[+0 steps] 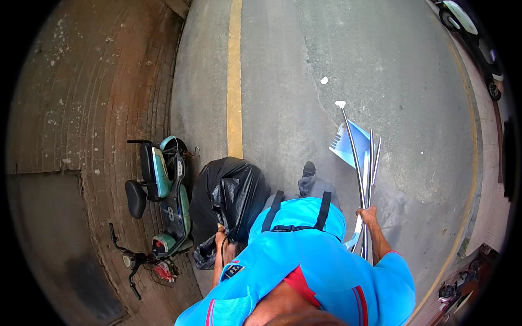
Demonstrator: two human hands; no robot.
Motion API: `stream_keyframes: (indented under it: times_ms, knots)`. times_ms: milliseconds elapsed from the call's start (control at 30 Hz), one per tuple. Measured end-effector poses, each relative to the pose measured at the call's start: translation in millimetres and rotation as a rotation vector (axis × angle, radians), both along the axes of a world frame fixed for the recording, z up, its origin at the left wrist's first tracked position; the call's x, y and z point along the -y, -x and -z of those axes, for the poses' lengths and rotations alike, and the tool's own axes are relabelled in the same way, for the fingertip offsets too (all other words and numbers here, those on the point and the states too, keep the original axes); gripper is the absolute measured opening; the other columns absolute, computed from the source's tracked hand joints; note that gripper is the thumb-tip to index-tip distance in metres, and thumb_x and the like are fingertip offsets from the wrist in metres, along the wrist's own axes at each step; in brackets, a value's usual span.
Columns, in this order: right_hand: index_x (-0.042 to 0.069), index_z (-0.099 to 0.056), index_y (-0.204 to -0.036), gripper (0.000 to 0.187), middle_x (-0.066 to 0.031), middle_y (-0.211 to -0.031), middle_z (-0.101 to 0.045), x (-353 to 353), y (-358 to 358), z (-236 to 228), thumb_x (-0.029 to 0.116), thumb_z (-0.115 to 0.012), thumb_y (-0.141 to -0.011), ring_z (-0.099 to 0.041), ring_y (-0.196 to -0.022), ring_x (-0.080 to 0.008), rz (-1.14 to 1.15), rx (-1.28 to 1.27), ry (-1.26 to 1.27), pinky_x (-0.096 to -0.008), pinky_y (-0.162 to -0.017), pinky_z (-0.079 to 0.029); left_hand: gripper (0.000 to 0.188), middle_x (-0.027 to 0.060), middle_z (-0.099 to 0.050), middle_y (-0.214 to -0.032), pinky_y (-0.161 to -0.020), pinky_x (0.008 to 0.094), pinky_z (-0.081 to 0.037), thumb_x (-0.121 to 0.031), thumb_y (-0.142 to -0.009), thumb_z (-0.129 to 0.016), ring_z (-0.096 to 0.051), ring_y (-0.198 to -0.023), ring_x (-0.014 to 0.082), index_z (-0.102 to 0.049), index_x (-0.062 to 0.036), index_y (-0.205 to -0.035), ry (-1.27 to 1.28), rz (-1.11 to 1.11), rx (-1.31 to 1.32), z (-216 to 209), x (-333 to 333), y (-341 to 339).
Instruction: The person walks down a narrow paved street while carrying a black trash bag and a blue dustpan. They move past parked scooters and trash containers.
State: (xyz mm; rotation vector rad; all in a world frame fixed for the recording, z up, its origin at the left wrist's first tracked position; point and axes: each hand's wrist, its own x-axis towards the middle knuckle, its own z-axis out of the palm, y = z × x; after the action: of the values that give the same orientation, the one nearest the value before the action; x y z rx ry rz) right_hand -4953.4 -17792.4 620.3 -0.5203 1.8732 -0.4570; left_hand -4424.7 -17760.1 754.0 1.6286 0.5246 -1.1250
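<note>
At my left side my left hand (221,237) is closed on the gathered neck of a bulging black garbage bag (228,187), with the bag hanging beside my leg. My right hand (369,215) wraps round a bundle of long thin poles (354,149), held out to my right. One dark pole ends in a white tip. Among the poles is a light blue dustpan (350,144) with a toothed edge, and its scoop sits at their far end. The poles' near ends are partly hidden behind my right arm.
A pale green electric scooter (175,204) is parked on the brick paving (109,108) to the left. A yellow line (234,81) runs along the grey road (272,65). A small white scrap (324,80) lies ahead. More parked two-wheelers (473,32) line the right side.
</note>
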Motion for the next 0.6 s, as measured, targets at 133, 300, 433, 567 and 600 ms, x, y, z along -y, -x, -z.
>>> stream_keyframes:
  times_ms: [133, 300, 433, 567, 600]
  knots:
    - [-0.006, -0.06, -0.061, 0.01, -0.012, -0.054, -0.058, 136, 16, -17, 0.004, -0.061, -0.061, -0.055, -0.044, -0.0184, -0.059, -0.07, 0.045, -0.0309, -0.042, -0.043, 0.022, 0.0045, -0.062, -0.073, -0.054, 0.0402, -0.053, -0.024, -0.087, -0.045, -0.061, -0.063, 0.0229, -0.057, -0.0072, -0.079, 0.095, -0.137, -0.04, -58, 137, 23]
    - [-0.004, -0.06, -0.058, 0.013, -0.0104, -0.053, -0.058, 302, 18, -17, 0.009, -0.062, -0.061, -0.053, -0.041, -0.0169, -0.11, -0.037, 0.02, -0.0292, -0.04, -0.041, 0.021, -0.0007, -0.058, -0.063, -0.049, 0.0365, -0.049, -0.024, -0.087, -0.045, -0.057, -0.053, 0.0192, -0.055, -0.0134, -0.072, 0.004, -0.114, 0.033, -36, 241, 9]
    - [-0.004, -0.06, -0.06, 0.012, -0.0099, -0.055, -0.058, 417, 6, -30, 0.008, -0.061, -0.061, -0.054, -0.043, -0.0171, -0.082, -0.059, 0.012, -0.0298, -0.042, -0.042, 0.023, 0.0038, -0.065, -0.084, -0.063, 0.0394, -0.049, -0.028, -0.087, -0.039, -0.062, -0.071, 0.0248, -0.059, -0.0165, -0.087, 0.104, -0.062, -0.034, -16, 386, -24]
    - [-0.003, -0.06, -0.06, 0.013, -0.011, -0.055, -0.058, 531, -29, -89, 0.009, -0.063, -0.058, -0.053, -0.044, -0.0176, -0.067, -0.057, 0.002, -0.0306, -0.043, -0.042, 0.019, 0.0074, -0.058, -0.071, -0.064, 0.0435, -0.054, -0.019, -0.087, -0.042, -0.062, -0.069, 0.0264, -0.054, -0.0081, -0.077, 0.091, -0.07, -0.079, -41, 520, -30]
    - [-0.003, -0.06, -0.058, 0.013, -0.0107, -0.055, -0.058, 551, -31, -89, 0.01, -0.063, -0.057, -0.052, -0.043, -0.0174, -0.041, -0.045, 0.008, -0.0303, -0.042, -0.041, 0.019, 0.0074, -0.058, -0.071, -0.064, 0.0435, -0.054, -0.019, -0.087, -0.042, -0.062, -0.069, 0.0264, -0.054, -0.0081, -0.077, 0.086, -0.067, -0.088, -39, 544, -30]
